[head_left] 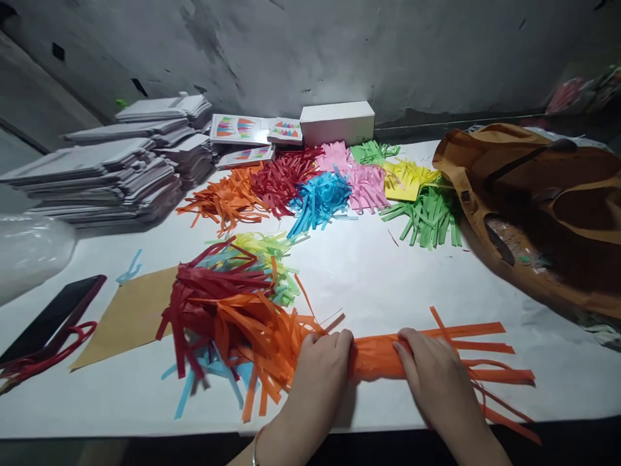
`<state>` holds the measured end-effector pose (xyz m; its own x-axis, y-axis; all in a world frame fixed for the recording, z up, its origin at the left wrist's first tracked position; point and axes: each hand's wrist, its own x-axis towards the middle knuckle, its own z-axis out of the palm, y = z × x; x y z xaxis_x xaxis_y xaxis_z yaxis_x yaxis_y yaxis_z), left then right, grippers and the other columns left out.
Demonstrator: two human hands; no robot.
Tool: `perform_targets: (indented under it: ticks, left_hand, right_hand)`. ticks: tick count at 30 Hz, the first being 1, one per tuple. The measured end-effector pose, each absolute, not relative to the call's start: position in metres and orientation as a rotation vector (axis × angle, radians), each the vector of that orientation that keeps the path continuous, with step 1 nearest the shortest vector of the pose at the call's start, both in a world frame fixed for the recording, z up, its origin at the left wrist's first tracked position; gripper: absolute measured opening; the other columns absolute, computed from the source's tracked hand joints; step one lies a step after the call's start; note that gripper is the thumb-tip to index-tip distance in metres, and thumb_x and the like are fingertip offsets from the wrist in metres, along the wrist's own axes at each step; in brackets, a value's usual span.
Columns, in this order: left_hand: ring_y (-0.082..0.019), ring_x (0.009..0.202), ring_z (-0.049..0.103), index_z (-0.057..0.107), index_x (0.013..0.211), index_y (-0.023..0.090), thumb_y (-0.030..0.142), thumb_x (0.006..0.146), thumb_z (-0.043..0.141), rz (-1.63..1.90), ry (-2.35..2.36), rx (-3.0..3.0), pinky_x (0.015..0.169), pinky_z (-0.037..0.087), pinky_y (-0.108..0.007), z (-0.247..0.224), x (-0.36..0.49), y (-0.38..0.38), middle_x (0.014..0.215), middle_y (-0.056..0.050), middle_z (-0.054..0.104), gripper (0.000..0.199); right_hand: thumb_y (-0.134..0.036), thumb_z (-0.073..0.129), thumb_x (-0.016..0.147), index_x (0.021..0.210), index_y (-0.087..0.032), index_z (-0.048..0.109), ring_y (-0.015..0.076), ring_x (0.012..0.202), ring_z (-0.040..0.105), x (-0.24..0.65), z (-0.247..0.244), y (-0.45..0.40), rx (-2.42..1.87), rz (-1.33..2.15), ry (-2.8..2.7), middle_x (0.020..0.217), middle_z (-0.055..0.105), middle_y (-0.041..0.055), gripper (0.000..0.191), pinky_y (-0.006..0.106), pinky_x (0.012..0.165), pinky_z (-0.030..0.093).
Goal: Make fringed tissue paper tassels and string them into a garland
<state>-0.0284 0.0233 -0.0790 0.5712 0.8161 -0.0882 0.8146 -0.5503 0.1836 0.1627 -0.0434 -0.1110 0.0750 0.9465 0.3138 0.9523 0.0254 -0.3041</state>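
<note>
Between my two hands lies an orange paper tassel (378, 357), its uncut middle band flat and fringed strips spreading out at both ends. My left hand (324, 366) is closed over the left part of the band, fingertips curled out of sight beneath. My right hand (431, 366) grips the right part the same way, with loose strips fanning out past it. Left of my left hand, orange strips overlap a dark red paper tassel (218, 281). Pale yellow-green fringe (262, 249) shows behind that, and light blue strips (218, 369) stick out below.
Along the back sit several fringed paper bundles, including blue (320, 197), pink (366, 186) and green (429, 220). A brown bag (524, 213) stands at right. Folded white stacks (107, 175), a phone (53, 317), red-handled scissors (72, 340) and brown card (129, 317) occupy the left.
</note>
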Motion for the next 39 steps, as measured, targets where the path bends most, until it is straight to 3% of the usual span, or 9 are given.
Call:
perform_targets:
  ticks: [3, 6, 10, 15, 19, 23, 29, 35, 39]
  left_hand:
    - [-0.025, 0.07, 0.068, 0.057, 0.086, 0.018, 0.009, 0.087, 0.057, -0.029, 1.359, 2.579, 0.071, 0.043, -0.037, -0.078, -0.025, 0.028, 0.074, -0.003, 0.072, 0.009]
    - [-0.025, 0.07, 0.068, 0.058, 0.085, 0.018, 0.012, 0.093, 0.052, -0.027, 1.332, 2.503, 0.071, 0.042, -0.038, -0.079, -0.025, 0.033, 0.076, -0.003, 0.073, 0.012]
    - [-0.025, 0.073, 0.068, 0.06, 0.091, 0.019, 0.019, 0.093, 0.06, 0.134, 1.298, 2.421, 0.072, 0.043, -0.038, -0.077, -0.029, 0.032, 0.082, -0.003, 0.074, 0.001]
    - [-0.023, 0.079, 0.062, 0.057, 0.111, 0.021, 0.014, 0.074, 0.082, 0.472, 0.952, 2.501, 0.075, 0.043, -0.035, -0.073, -0.044, 0.018, 0.091, -0.002, 0.071, 0.045]
    - [-0.018, 0.073, 0.056, 0.055, 0.119, 0.019, 0.006, 0.093, 0.054, 0.6, 0.7, 2.606, 0.08, 0.041, -0.036, -0.076, -0.052, 0.004, 0.084, -0.001, 0.066, 0.03]
    - [-0.017, 0.072, 0.052, 0.061, 0.1, 0.019, 0.01, 0.101, 0.039, 0.639, 0.681, 2.631, 0.078, 0.04, -0.035, -0.081, -0.056, -0.002, 0.078, -0.002, 0.061, 0.024]
    - [-0.017, 0.085, 0.057, 0.059, 0.091, 0.019, 0.012, 0.101, 0.039, 0.527, 0.634, 2.586, 0.086, 0.04, -0.036, -0.079, -0.059, 0.001, 0.093, -0.002, 0.069, 0.024]
    - [-0.02, 0.073, 0.058, 0.059, 0.078, 0.019, 0.013, 0.095, 0.049, 0.338, 0.97, 2.6, 0.073, 0.042, -0.035, -0.078, -0.048, 0.01, 0.077, -0.002, 0.066, 0.02]
    - [-0.024, 0.073, 0.064, 0.063, 0.073, 0.017, 0.017, 0.093, 0.051, 0.076, 1.238, 2.612, 0.074, 0.042, -0.04, -0.073, -0.03, 0.02, 0.072, -0.005, 0.069, 0.023]
  right_hand:
    - [-0.031, 0.038, 0.104, 0.098, -0.02, 0.06, 0.0212, 0.067, 0.058, 0.171, -0.103, -0.043, -1.988, -0.136, -1.879, 0.078, 0.067, 0.0037, 0.026, 0.037, 0.071, 0.039]
    - [-0.024, 0.046, 0.1, 0.108, -0.017, 0.061, 0.0264, 0.09, 0.064, 0.178, -0.092, -0.048, -1.982, -0.404, -1.769, 0.101, 0.07, 0.0105, 0.018, 0.048, 0.092, 0.04]
    - [-0.032, 0.05, 0.099, 0.131, -0.016, 0.052, 0.0287, 0.112, 0.059, 0.178, -0.088, -0.062, -1.761, -0.295, -1.786, 0.12, 0.066, 0.0125, 0.036, 0.05, 0.105, 0.038]
    - [-0.049, 0.052, 0.096, 0.151, -0.011, 0.03, 0.0292, 0.106, 0.059, 0.173, -0.094, -0.067, -1.744, -0.068, -1.965, 0.116, 0.067, 0.0123, 0.07, 0.047, 0.094, 0.044]
    - [-0.02, 0.056, 0.092, 0.119, -0.025, 0.06, 0.0187, 0.081, 0.059, 0.175, -0.092, -0.072, -1.57, 0.219, -2.113, 0.087, 0.062, 0.0004, 0.028, 0.035, 0.081, 0.047]
    - [-0.006, 0.052, 0.083, 0.085, -0.023, 0.06, 0.0185, 0.085, 0.057, 0.178, -0.088, -0.082, -1.494, 0.352, -2.098, 0.093, 0.059, 0.0029, 0.019, 0.032, 0.075, 0.047]
    - [-0.009, 0.051, 0.092, 0.095, -0.023, 0.059, 0.0179, 0.086, 0.056, 0.183, -0.085, -0.085, -1.424, 0.4, -2.122, 0.089, 0.06, 0.0012, 0.016, 0.034, 0.083, 0.044]
    - [-0.026, 0.041, 0.102, 0.072, -0.022, 0.05, 0.017, 0.065, 0.052, 0.174, -0.102, -0.074, -1.774, 0.262, -1.888, 0.067, 0.055, -0.0015, 0.032, 0.032, 0.066, 0.038]
    - [-0.031, 0.042, 0.101, 0.073, -0.024, 0.051, 0.0189, 0.059, 0.056, 0.167, -0.108, -0.06, -1.983, 0.145, -1.837, 0.062, 0.057, -0.0013, 0.03, 0.031, 0.059, 0.038]
